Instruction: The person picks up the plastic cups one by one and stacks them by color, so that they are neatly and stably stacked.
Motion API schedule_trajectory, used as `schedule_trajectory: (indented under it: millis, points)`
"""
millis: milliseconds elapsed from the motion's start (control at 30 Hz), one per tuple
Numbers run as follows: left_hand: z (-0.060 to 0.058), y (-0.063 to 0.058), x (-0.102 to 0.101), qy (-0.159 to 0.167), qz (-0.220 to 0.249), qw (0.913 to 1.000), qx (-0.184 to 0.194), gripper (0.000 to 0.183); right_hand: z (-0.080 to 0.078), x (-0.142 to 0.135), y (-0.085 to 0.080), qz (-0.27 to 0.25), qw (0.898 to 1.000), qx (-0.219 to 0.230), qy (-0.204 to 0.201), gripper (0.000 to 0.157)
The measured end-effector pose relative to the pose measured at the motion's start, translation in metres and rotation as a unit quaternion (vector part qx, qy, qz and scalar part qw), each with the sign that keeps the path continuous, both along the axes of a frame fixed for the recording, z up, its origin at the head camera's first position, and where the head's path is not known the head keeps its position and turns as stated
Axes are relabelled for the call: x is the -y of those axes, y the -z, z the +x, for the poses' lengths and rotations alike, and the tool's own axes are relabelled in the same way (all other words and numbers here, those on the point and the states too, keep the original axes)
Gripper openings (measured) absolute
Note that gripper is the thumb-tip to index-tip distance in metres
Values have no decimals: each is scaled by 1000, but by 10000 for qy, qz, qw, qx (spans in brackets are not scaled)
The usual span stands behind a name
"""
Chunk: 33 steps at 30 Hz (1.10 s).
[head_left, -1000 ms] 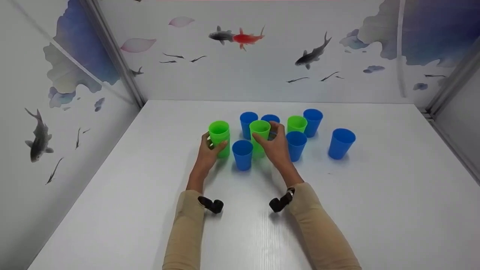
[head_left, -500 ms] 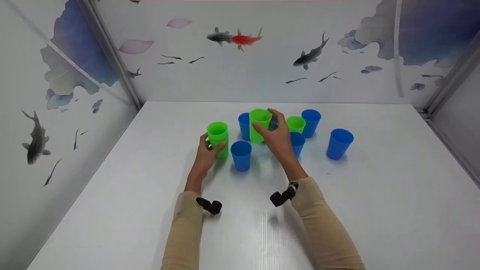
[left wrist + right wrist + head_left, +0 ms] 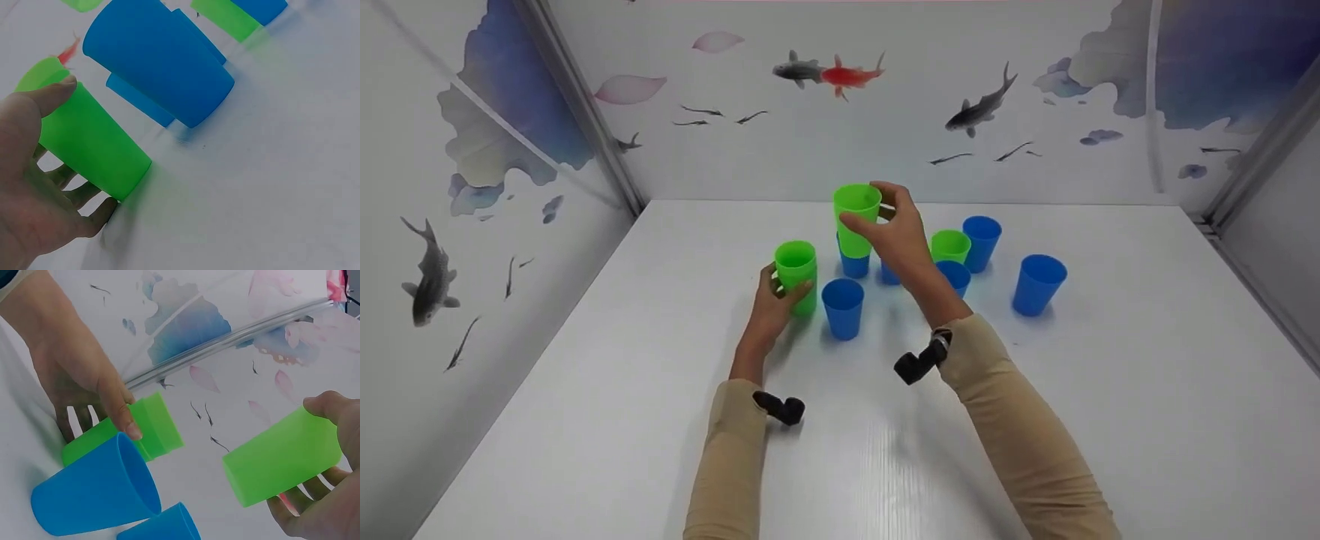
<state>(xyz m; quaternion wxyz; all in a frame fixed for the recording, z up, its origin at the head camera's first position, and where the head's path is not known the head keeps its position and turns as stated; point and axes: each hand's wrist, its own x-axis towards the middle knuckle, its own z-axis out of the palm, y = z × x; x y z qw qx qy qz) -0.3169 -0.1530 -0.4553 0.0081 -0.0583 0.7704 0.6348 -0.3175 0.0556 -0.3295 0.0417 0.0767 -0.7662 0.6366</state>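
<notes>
My left hand (image 3: 769, 313) grips a stack of nested green cups (image 3: 804, 298) that stands upright on the table. Its thumb lies near the upper rim, as the left wrist view also shows on the green stack (image 3: 95, 140). Up in the air, my right hand (image 3: 904, 238) holds another green cup (image 3: 853, 238) by its side, mouth upward, thumb on the near face. That cup overlaps a blue cup (image 3: 855, 267) behind it in the head view. In the right wrist view, the raised green cup (image 3: 275, 455) is apart from the green stack (image 3: 160, 427).
Just right of the stack stands a blue cup (image 3: 844, 311). Farther right are a green cup (image 3: 950, 246), a blue cup (image 3: 981, 247) and another blue cup (image 3: 1039, 286). My right hand and wrist partly hide two more blue cups. Patterned walls edge the white table (image 3: 660, 315).
My right hand has lifted its green cup from among the blue cups, up and slightly left toward the stack. My left hand has stayed on the stack.
</notes>
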Motion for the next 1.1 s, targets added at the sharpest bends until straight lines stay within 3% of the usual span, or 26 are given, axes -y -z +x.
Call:
schedule_trajectory:
  millis: [233,433,733,1100]
  points:
    - [-1,2,0,13,-78,10000,-46,82,-5,22,-17,-27,9997,174,-152,70]
    - [0,2,-1,63,-47,9999,-142,82,-7,39,-20,-77,9990,175,-412,69]
    - [-3,0,0,67,-45,10000,-11,84,-3,55,-8,7,9962,178,-852,69]
    - [-1,1,2,119,67,9999,-42,82,-6,67,16,-142,9943,239,-1028,70]
